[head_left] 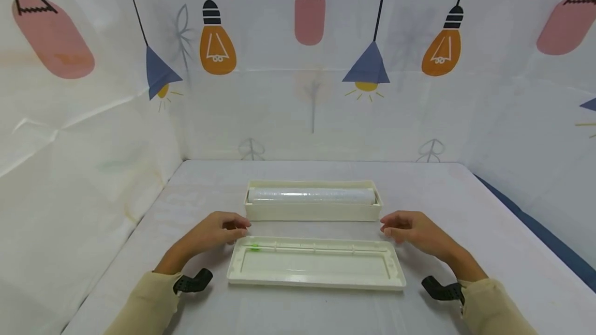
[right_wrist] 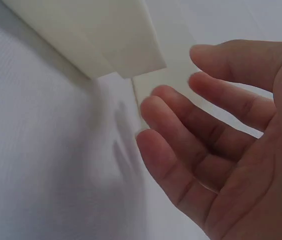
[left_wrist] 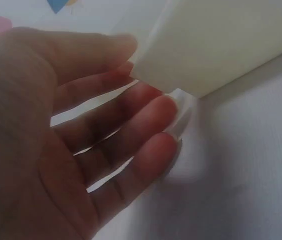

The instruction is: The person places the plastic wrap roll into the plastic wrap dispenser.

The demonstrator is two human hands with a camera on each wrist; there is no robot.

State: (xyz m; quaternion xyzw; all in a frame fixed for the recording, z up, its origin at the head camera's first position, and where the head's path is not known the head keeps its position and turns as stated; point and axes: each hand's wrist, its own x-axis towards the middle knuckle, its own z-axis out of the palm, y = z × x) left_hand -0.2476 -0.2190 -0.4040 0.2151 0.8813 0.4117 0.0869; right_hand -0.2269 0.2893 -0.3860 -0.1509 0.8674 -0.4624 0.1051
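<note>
Cream box (head_left: 314, 213) midway between tabletop (head_left: 205, 185) side edges, toward far edge; shiny roll (head_left: 312, 195) inside. Lid (head_left: 314, 266) flat in front. Left hand (head_left: 215, 232) by lid's far left corner, right hand (head_left: 417, 230) by far right; both loosely bent, clamped on nothing. Wrist views show finger gaps head view hides; fingertip contact hard to tell. Side room outward to tabletop edges.

On the white desk (head_left: 209, 185) we see the cream rectangular plastic lid (head_left: 314, 268) between our left grip (head_left: 216, 234) and right grip (head_left: 421, 232), slightly nearer us; just beyond both grips stands the cream oblong plastic box (head_left: 312, 213), the white cylindrical film roll (head_left: 312, 195) lying lengthwise in it.
</note>
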